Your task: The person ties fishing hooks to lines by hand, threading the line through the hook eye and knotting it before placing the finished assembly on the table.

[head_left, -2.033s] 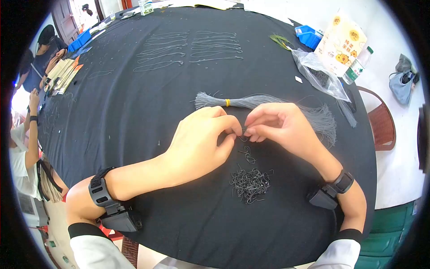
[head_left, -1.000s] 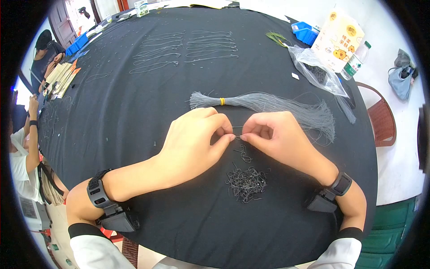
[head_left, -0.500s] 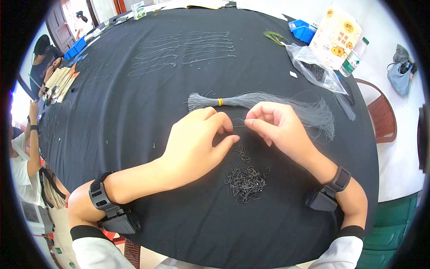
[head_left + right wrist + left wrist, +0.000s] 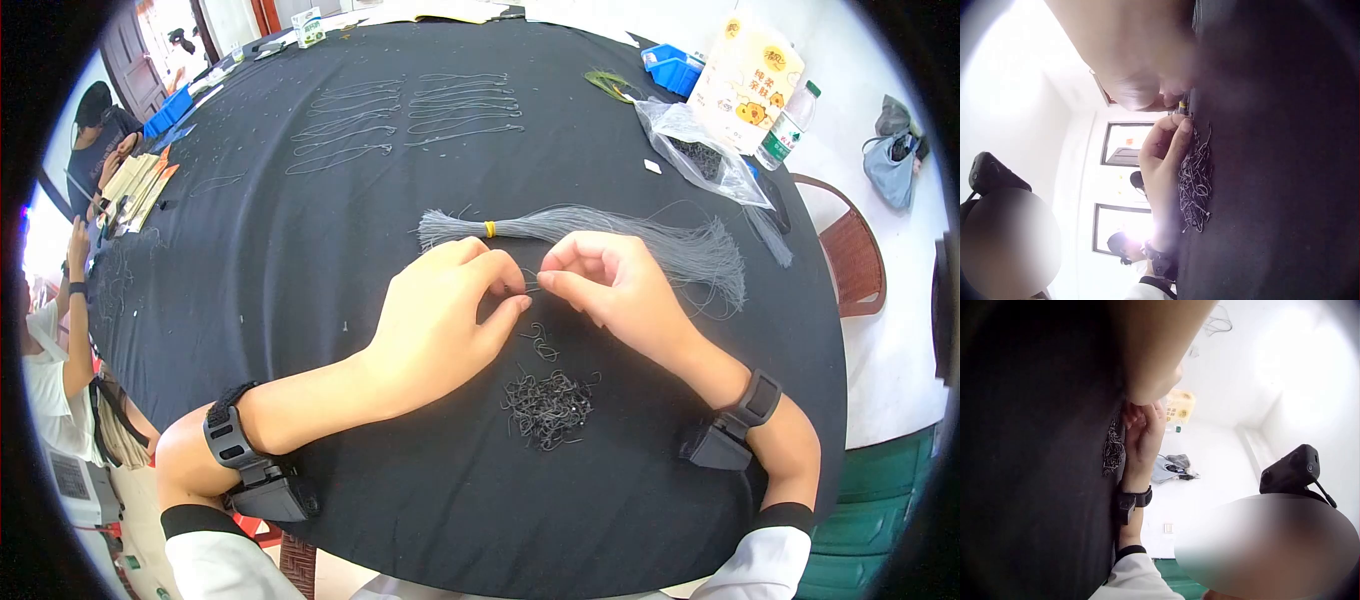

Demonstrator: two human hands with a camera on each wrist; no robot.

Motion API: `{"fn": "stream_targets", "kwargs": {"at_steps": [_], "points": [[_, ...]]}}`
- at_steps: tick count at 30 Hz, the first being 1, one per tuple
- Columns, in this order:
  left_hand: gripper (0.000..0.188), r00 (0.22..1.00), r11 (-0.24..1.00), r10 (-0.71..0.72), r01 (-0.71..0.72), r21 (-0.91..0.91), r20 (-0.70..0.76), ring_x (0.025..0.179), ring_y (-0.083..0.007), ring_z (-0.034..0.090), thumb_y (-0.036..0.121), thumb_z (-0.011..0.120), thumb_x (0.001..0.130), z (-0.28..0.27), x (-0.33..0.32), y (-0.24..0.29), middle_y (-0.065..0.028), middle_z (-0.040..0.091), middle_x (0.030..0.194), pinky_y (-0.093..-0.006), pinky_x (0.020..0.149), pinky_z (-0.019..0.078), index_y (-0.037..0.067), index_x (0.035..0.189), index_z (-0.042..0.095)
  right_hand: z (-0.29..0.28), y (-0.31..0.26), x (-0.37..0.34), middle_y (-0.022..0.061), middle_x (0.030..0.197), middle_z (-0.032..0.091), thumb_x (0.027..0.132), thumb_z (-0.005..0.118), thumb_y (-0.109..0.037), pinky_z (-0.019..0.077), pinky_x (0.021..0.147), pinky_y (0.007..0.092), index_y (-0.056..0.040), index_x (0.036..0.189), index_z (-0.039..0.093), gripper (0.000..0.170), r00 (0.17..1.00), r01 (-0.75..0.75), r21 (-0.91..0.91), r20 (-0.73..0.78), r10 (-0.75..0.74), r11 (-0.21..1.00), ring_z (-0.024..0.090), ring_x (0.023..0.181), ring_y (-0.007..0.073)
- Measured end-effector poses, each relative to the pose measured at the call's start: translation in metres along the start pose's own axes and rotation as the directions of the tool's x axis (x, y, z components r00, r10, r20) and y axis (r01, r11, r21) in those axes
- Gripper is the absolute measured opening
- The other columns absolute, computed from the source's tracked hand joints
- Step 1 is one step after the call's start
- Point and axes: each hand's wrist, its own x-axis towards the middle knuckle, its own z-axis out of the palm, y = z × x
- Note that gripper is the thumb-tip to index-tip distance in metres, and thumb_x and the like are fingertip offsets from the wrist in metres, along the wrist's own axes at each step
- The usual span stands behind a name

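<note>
My left hand (image 4: 435,315) is over the black-covered table, thumb and index finger bent round a thin grey line. Facing it a short gap away, my right hand (image 4: 615,280) pinches the same line (image 4: 532,281) between thumb and forefinger. The line bows between the fingertips; any small piece inside the left fingers is hidden. Just below the hands lie a few loose black hooks (image 4: 543,345), with a larger tangled pile of hooks (image 4: 548,408) nearer me. Beyond the hands stretches a bundle of grey line (image 4: 580,222), bound by a yellow band (image 4: 490,229).
Two columns of looped line lengths (image 4: 465,105) lie farther back. At the right are a clear plastic bag (image 4: 700,155), a blue tray (image 4: 672,72), a printed yellow package (image 4: 745,85) and a water bottle (image 4: 788,130). People sit at the left beside a stack of envelopes (image 4: 138,190).
My hands parted slightly, then the right hand lifted off with the line drawn out and came back toward the left fingertips. The left thumb has swung closer to its index finger.
</note>
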Motion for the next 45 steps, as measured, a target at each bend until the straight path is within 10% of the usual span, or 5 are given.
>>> {"fn": "stream_targets", "kwargs": {"at_steps": [24,35,45], "points": [[0.012,1.000,0.999,-0.010,0.011,-0.045,0.021,0.070,-0.0201,0.054,0.012,0.066,0.081,-0.006,-0.002,-0.001,-0.0075,0.060,0.084,-0.0311,0.063,0.0442,0.004,0.091,0.065,0.000,0.007,0.001,0.0050,0.061,0.060,0.081,0.068,-0.010,0.0413,0.050,0.0278,-0.0028,0.083,0.064,0.009,0.957,0.276,-0.438,0.043,-0.286,0.856,0.054,0.052,0.0112],[0.011,0.964,0.879,-0.203,0.257,-0.401,0.172,0.073,-0.0060,0.056,0.007,0.068,0.084,-0.017,0.000,0.009,-0.0021,0.065,0.090,-0.0231,0.060,0.0442,0.002,0.094,0.068,0.004,-0.002,-0.009,0.0008,0.062,0.058,0.084,0.068,-0.009,0.0362,0.048,0.0227,-0.0034,0.086,0.062,0.008,0.931,0.353,-0.242,-0.007,-0.365,0.904,0.048,0.052,0.0046],[0.009,0.984,0.858,-0.167,0.175,-0.483,0.060,0.083,-0.0089,0.063,0.001,0.066,0.085,-0.016,-0.002,0.011,-0.0058,0.069,0.090,-0.0235,0.071,0.0502,-0.001,0.094,0.069,0.006,-0.004,-0.023,-0.0033,0.069,0.061,0.088,0.065,-0.007,0.0381,0.052,0.0179,-0.0028,0.090,0.065,0.005,0.957,0.273,-0.118,-0.072,-0.282,0.955,0.050,0.061,-0.0005]]}}
